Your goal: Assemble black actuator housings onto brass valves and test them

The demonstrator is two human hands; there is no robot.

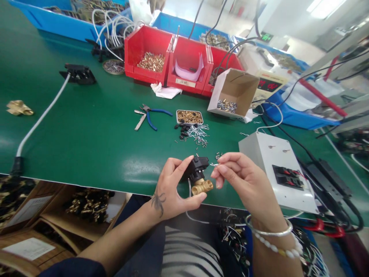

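My left hand (178, 188) is closed around a valve assembly, a black actuator housing (198, 166) on top of a brass valve body (202, 187). A white cable hangs from it behind the fingers. Just to its right, my right hand (242, 177) pinches a small silver wire clip (213, 164) between thumb and forefinger, its end close to the housing; whether it touches cannot be made out. Beyond the hands lies a pile of similar wire clips (198, 134), with small black parts (183, 130) beside it and tiny pins (218, 156) near the right fingertips.
Blue-handled pliers (151, 115), a tin of brass nuts (189, 117) and a cardboard box (230, 90) lie farther back. Red bins (148, 54) line the rear. A grey switch box (276, 173) stands right; a black cabled unit (77, 74) and brass fitting (19, 108) sit left.
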